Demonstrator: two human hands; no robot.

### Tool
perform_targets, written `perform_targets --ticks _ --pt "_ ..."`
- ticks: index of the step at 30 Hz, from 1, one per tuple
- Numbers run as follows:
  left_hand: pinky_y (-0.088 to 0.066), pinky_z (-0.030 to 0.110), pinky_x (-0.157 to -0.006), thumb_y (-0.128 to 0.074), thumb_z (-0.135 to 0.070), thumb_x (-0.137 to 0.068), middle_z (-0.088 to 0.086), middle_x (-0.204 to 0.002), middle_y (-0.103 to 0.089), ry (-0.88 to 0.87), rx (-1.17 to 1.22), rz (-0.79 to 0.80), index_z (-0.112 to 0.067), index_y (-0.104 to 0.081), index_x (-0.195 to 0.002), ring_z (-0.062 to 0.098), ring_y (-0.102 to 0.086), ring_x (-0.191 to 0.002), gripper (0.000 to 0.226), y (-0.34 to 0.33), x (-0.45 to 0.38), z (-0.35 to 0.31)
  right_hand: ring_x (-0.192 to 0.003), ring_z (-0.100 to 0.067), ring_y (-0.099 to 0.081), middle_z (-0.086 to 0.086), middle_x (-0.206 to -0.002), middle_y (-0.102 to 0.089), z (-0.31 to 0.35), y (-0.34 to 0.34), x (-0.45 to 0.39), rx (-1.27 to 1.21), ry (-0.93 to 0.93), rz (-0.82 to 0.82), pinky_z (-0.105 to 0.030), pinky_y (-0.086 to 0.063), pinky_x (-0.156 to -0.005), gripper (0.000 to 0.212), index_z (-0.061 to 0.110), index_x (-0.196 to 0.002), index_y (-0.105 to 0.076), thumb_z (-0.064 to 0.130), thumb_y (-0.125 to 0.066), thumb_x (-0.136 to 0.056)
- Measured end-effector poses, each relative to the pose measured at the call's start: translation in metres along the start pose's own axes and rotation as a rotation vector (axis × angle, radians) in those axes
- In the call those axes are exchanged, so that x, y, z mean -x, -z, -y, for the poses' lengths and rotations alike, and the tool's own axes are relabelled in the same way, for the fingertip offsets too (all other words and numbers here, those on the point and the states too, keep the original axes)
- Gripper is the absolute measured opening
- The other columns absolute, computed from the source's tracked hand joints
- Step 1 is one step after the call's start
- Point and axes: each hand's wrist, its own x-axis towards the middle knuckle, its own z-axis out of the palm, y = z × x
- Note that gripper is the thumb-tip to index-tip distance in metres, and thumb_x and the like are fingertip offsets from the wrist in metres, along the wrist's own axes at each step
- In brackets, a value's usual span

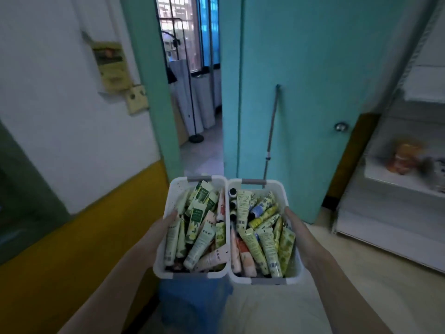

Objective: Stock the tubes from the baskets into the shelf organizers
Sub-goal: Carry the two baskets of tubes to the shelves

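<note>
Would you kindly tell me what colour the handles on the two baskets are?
Grey handles on white baskets, seen best in the head view.

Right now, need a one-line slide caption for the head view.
Both hands, left and right, carry two white baskets full of tubes toward a teal door.

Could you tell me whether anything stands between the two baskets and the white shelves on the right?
Nothing visible does. The left hand and right hand carry the two baskets side by side, and the floor toward the white shelves looks bare. No organizers are discernible there.
</note>
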Motion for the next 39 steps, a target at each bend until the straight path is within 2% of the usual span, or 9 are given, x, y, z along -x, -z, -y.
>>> perform_targets --ticks 5,9,14,19,22,26,30,34,39 --pt "-0.056 0.039 -0.072 -0.056 -0.047 -0.092 0.018 -0.092 -0.074 -0.060 -0.040 0.202 -0.005 -0.066 -0.111 0.031 -0.071 -0.078 0.048 -0.120 -0.055 -0.051 -0.101 -0.026 -0.070 -0.009 -0.111 -0.073 0.020 0.102 0.001 -0.090 0.030 -0.219 -0.040 -0.050 -0.090 0.054 0.022 -0.122 -0.065 0.059 -0.035 -0.097" --pt "-0.055 0.039 -0.075 -0.056 -0.040 -0.094 0.016 -0.087 -0.074 -0.073 -0.079 0.342 -0.005 -0.068 -0.105 0.029 -0.072 -0.073 0.039 -0.222 -0.096 -0.079 -0.095 -0.033 -0.071 -0.016 -0.102 -0.074 0.029 0.184 -0.001 -0.186 0.022 -0.378 -0.039 -0.052 -0.083 0.057 0.013 -0.120 -0.065 0.056 -0.036 -0.098" --pt "-0.054 0.038 -0.083 -0.062 -0.049 -0.087 0.014 -0.097 -0.074 -0.080 -0.189 0.522 -0.012 -0.070 -0.106 0.029 -0.070 -0.090 0.042 -0.363 -0.163 -0.109 -0.090 -0.030 -0.073 -0.015 -0.101 -0.075 0.047 0.284 -0.008 -0.256 0.063 -0.566 -0.037 -0.053 -0.075 0.055 0.013 -0.120 -0.065 0.055 -0.035 -0.099" --pt "-0.044 0.030 -0.093 -0.063 -0.056 -0.084 -0.001 -0.114 -0.067 -0.145 -0.274 0.743 -0.024 -0.064 -0.117 0.017 -0.060 -0.105 0.046 -0.515 -0.215 -0.146 -0.098 -0.031 -0.072 -0.014 -0.109 -0.073 0.068 0.377 -0.011 -0.332 0.139 -0.772 -0.039 -0.054 -0.080 0.056 0.016 -0.128 -0.061 0.057 -0.037 -0.097" --pt "-0.040 0.028 -0.093 -0.057 -0.048 -0.091 -0.007 -0.104 -0.062 -0.140 -0.338 0.898 -0.022 -0.059 -0.115 0.015 -0.056 -0.101 0.035 -0.612 -0.223 -0.170 -0.094 -0.029 -0.073 -0.013 -0.105 -0.074 0.083 0.428 0.002 -0.374 0.165 -0.915 -0.036 -0.055 -0.075 0.056 0.015 -0.123 -0.064 0.056 -0.035 -0.099" --pt "-0.050 0.045 -0.095 -0.059 -0.054 -0.088 0.012 -0.108 -0.071 -0.054 -0.463 1.100 -0.014 -0.067 -0.116 0.032 -0.066 -0.102 0.049 -0.735 -0.213 -0.185 -0.088 -0.029 -0.074 -0.014 -0.100 -0.075 0.093 0.490 0.036 -0.453 0.178 -1.078 -0.034 -0.055 -0.071 0.057 0.012 -0.114 -0.068 0.054 -0.033 -0.100" --pt "-0.047 0.054 -0.100 -0.064 -0.059 -0.081 0.016 -0.107 -0.072 -0.079 -0.544 1.252 -0.015 -0.072 -0.111 0.036 -0.067 -0.103 0.053 -0.855 -0.187 -0.186 -0.100 -0.034 -0.070 -0.017 -0.110 -0.072 0.095 0.568 0.074 -0.489 0.218 -1.215 -0.048 -0.050 -0.096 0.064 0.011 -0.123 -0.066 0.060 -0.035 -0.097" --pt "-0.047 0.053 -0.099 -0.061 -0.053 -0.086 0.015 -0.104 -0.073 -0.151 -0.568 1.340 -0.014 -0.072 -0.109 0.035 -0.068 -0.101 0.046 -0.975 -0.145 -0.172 -0.092 -0.031 -0.073 -0.016 -0.105 -0.074 0.103 0.652 0.120 -0.497 0.278 -1.303 -0.035 -0.056 -0.073 0.057 0.011 -0.118 -0.067 0.053 -0.032 -0.101" --pt "-0.046 0.053 -0.101 -0.059 -0.055 -0.086 0.014 -0.106 -0.073 -0.178 -0.606 1.443 -0.015 -0.074 -0.108 0.035 -0.067 -0.103 0.048 -1.125 -0.090 -0.154 -0.085 -0.026 -0.074 -0.013 -0.099 -0.076 0.116 0.767 0.183 -0.475 0.308 -1.400 -0.027 -0.056 -0.060 0.055 0.011 -0.117 -0.067 0.049 -0.031 -0.102"
